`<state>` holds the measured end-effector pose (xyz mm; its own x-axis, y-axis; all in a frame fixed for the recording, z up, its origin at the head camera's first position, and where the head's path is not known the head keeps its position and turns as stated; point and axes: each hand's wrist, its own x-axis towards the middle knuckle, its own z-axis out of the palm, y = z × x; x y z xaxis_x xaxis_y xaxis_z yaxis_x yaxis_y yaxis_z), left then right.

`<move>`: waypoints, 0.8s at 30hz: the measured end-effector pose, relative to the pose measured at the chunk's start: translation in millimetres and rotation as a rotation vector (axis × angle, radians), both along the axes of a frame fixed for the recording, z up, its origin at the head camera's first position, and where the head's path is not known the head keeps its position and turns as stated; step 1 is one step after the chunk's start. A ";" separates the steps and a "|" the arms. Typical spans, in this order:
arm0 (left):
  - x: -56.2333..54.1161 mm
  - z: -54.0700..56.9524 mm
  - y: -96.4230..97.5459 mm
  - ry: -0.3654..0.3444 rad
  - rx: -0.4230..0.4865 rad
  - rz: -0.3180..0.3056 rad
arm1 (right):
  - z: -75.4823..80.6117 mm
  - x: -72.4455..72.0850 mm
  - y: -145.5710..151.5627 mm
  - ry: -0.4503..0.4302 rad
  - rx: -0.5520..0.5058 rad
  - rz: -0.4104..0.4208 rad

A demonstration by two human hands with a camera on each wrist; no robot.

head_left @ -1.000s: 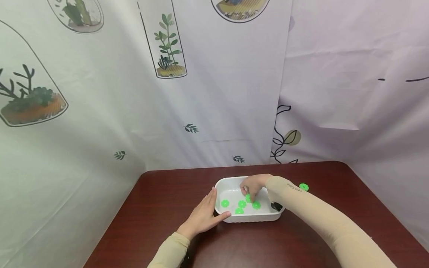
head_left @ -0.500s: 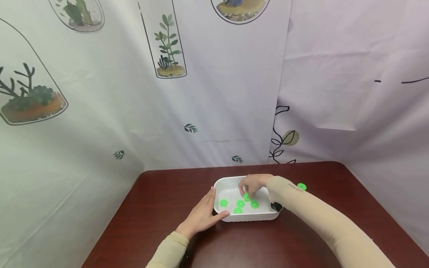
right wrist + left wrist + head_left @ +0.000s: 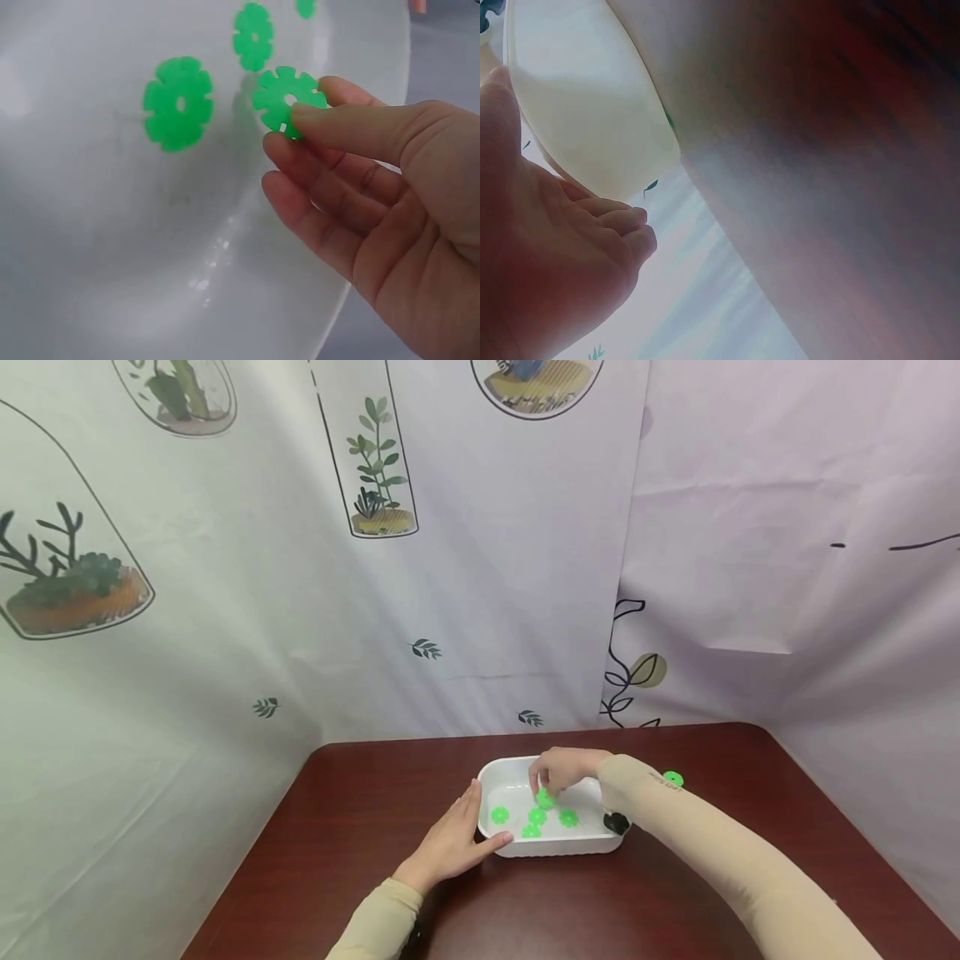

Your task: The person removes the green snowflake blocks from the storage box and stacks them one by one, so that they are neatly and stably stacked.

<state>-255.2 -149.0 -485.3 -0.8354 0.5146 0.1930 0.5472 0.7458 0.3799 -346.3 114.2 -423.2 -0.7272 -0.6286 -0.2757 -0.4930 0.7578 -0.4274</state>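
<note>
A white rectangular tray [image 3: 558, 849] holds several green notched plastic discs [image 3: 568, 818]. My right hand [image 3: 564, 767] reaches over it and pinches one green notched disc [image 3: 271, 112] between thumb and fingers. In the right wrist view that disc is lifted off the tray floor, near another flat disc [image 3: 169, 112]. My left hand [image 3: 448, 845] rests against the tray's left end, fingers straight along the outer wall and thumb at the front rim. The left wrist view shows the tray's outer wall [image 3: 592, 97] beside the left palm.
Another green disc [image 3: 673, 777] lies on the dark red-brown table [image 3: 390, 793], behind the right sleeve [image 3: 697, 827]. A patterned white cloth [image 3: 487, 610] hangs behind the table and along its sides. A black object [image 3: 617, 823] shows at the right wrist.
My right hand has risen a little and shifted left, lifting the pinched disc off the tray floor. The left hand has stayed at the tray's left end.
</note>
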 end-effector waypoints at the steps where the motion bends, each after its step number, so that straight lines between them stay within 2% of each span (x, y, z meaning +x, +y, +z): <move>1: -0.1 -0.5 0.3 -0.005 0.000 0.003 | 1.5 -1.2 1.3 0.003 -0.017 0.002; 5: -0.7 -1.5 1.2 -0.027 -0.006 0.016 | 11.1 -6.4 8.0 0.011 -0.099 -0.005; 10: -1.1 0.3 1.7 -0.041 0.000 0.022 | 32.5 -11.8 15.7 0.062 -0.243 -0.001; 15: -2.6 0.7 1.8 -0.046 0.007 0.020 | 50.6 -13.2 21.8 0.131 -0.367 -0.061; 24: -2.3 1.6 1.6 -0.047 0.003 0.016 | 64.2 -13.3 37.1 0.157 -0.493 -0.132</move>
